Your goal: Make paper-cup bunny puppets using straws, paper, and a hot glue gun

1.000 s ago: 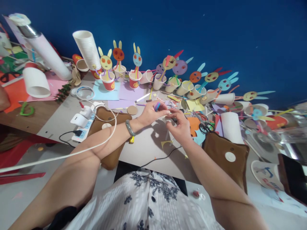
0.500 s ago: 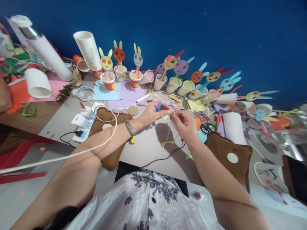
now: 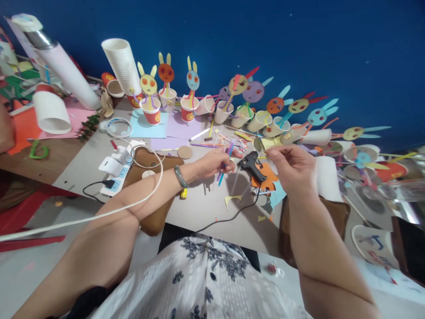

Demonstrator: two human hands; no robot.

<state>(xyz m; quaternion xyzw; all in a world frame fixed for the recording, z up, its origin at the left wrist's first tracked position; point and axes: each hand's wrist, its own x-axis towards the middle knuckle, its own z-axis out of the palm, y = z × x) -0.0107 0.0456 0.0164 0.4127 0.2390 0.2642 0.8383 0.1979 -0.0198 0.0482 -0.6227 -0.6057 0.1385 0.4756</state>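
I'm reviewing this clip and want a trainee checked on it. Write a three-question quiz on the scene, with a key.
1. True or false: the left hand holds purple and blue strips.
2. Which tool is between the left hand and the right hand?
3. Choose one. The wall behind the paper cups is: A) green; B) blue; C) white.

Key:
1. True.
2. The black glue gun.
3. B.
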